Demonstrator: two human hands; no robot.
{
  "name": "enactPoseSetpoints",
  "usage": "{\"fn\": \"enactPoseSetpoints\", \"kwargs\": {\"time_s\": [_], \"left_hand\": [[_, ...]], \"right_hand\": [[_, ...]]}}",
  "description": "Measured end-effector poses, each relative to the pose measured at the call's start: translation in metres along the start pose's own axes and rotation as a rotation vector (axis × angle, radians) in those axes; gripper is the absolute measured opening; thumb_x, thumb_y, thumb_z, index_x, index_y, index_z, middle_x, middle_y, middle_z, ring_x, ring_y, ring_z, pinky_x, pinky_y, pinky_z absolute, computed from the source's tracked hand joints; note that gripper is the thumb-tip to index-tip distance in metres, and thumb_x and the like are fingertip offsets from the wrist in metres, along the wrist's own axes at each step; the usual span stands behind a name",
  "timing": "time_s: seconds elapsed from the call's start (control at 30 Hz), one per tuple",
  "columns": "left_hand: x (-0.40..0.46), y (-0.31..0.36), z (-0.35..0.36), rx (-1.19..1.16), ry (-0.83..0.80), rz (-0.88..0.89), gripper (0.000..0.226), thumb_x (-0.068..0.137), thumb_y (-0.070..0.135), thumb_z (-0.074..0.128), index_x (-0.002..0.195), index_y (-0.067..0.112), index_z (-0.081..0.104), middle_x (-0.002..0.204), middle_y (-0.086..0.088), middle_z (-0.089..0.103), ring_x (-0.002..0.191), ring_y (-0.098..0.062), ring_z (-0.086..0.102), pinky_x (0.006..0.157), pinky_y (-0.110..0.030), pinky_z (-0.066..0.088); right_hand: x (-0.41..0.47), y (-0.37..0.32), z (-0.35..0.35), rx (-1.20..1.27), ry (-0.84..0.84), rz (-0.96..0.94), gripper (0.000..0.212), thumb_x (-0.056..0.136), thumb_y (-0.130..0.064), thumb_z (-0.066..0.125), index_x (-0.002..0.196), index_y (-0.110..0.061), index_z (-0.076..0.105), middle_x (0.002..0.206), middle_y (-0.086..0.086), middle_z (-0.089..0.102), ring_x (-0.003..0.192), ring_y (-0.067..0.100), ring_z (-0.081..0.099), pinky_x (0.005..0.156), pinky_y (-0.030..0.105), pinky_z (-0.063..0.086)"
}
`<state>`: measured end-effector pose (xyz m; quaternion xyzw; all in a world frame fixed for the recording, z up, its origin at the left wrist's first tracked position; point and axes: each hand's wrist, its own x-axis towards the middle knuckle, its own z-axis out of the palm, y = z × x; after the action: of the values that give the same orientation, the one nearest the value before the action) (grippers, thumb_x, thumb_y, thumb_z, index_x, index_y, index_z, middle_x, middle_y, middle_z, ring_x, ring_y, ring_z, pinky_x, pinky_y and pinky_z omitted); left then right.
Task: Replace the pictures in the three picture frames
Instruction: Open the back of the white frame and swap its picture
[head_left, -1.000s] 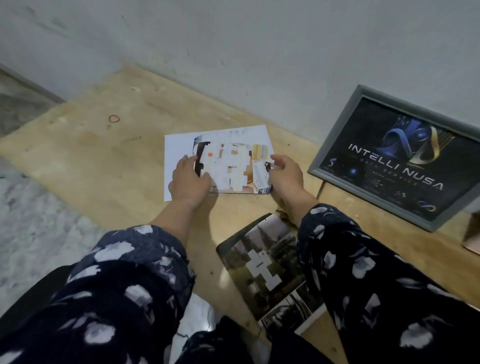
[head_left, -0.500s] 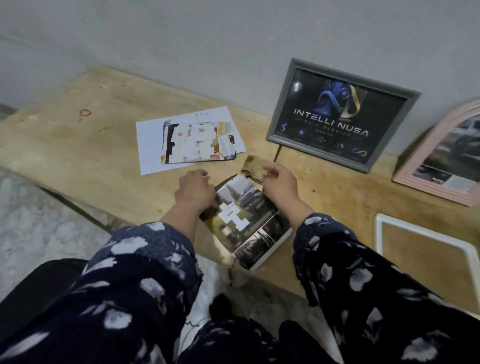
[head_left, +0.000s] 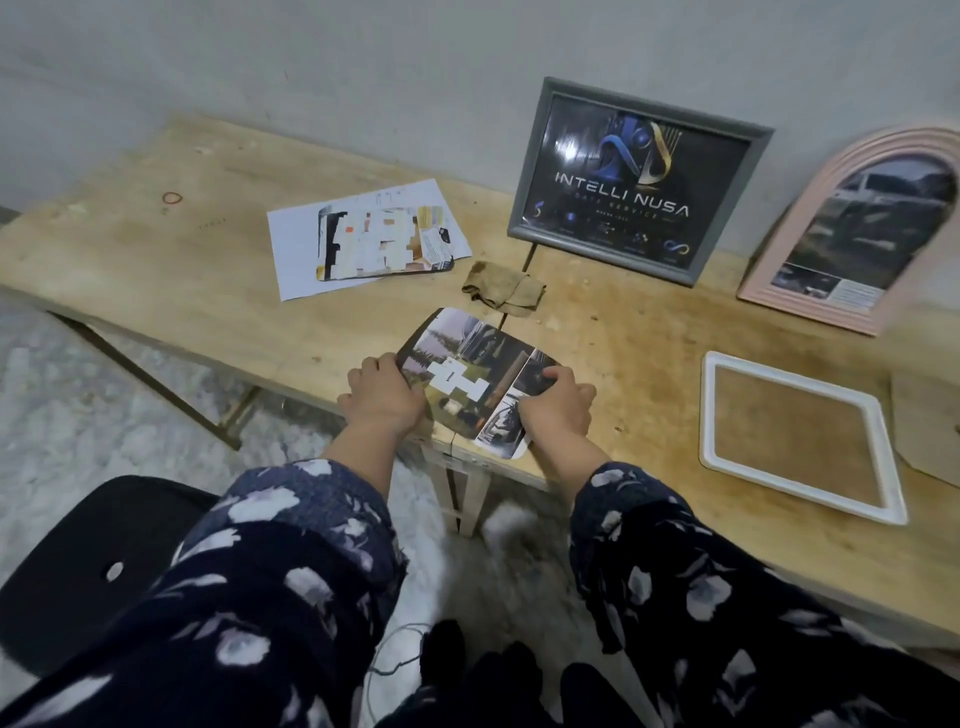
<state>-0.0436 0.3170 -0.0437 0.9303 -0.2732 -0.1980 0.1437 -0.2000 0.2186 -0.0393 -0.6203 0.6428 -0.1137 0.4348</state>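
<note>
Under both hands, a long wooden table (head_left: 156, 270), set against a grey wall. Beyond the right hand and upright against that wall, a grey frame (head_left: 636, 179) with a dark poster reading INTELLI NUSA. Farther right of it, an arched pink frame (head_left: 852, 228), also leaning on the wall, a picture inside. Well to the right of the right hand, flat on the table, a white frame (head_left: 802, 436) with bare wood showing through its opening. Beyond the left hand, a white sheet (head_left: 296, 249) with a pale collage print (head_left: 382, 244) lying on top. Between the hands, at the table's near edge, a dark photo print (head_left: 467, 376) with rounded corners, its near end jutting past the edge. Just beyond that print, a crumpled brown cloth (head_left: 501, 288). Left hand (head_left: 382, 397) gripping the print's left edge, fingers curled. Right hand (head_left: 556, 402) gripping the right side, fingertips on top of the print. Hands apart, one on each side. Far beyond the left hand, a small red rubber band (head_left: 172, 197).
</note>
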Motion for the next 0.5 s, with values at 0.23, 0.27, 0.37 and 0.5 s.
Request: {"fn": "enactPoseSetpoints", "kwargs": {"time_s": [0.23,0.27,0.37,0.5], "left_hand": [[-0.005,0.004,0.000,0.031,-0.036,-0.046,0.056,0.095,0.047,0.049,0.138,0.013,0.037,0.139,-0.012,0.037,0.129,-0.031,0.033,0.102,-0.047,0.034],[-0.004,0.006,0.001,0.042,-0.055,-0.052,0.055,0.095,0.049,0.046,0.137,0.013,0.038,0.139,-0.013,0.038,0.129,-0.032,0.033,0.102,-0.047,0.034],[-0.003,0.021,0.004,0.033,-0.098,-0.059,0.052,0.096,0.051,0.041,0.136,0.017,0.041,0.139,-0.013,0.037,0.130,-0.033,0.030,0.102,-0.046,0.031],[-0.001,0.052,0.014,-0.214,-0.103,0.031,0.039,0.097,0.041,0.047,0.124,0.014,0.050,0.129,-0.014,0.051,0.120,-0.035,0.045,0.099,-0.043,0.038]], "right_hand": [[-0.004,0.000,-0.022,0.316,0.054,0.037,0.049,0.083,0.015,0.039,0.113,-0.021,0.053,0.142,0.007,0.045,0.080,0.019,0.062,0.052,0.031,0.042],[-0.004,0.000,-0.027,0.341,0.054,0.029,0.051,0.082,0.018,0.037,0.111,-0.020,0.054,0.145,0.008,0.043,0.088,0.015,0.062,0.055,0.032,0.044],[-0.002,0.005,-0.043,0.446,0.058,0.024,0.049,0.083,0.020,0.037,0.099,-0.023,0.054,0.146,0.008,0.042,0.076,0.009,0.058,0.060,0.035,0.049],[0.008,0.020,-0.074,0.579,0.103,0.044,0.044,0.087,0.016,0.041,0.090,-0.027,0.052,0.133,0.009,0.054,0.078,0.020,0.064,0.075,0.047,0.056]]}}
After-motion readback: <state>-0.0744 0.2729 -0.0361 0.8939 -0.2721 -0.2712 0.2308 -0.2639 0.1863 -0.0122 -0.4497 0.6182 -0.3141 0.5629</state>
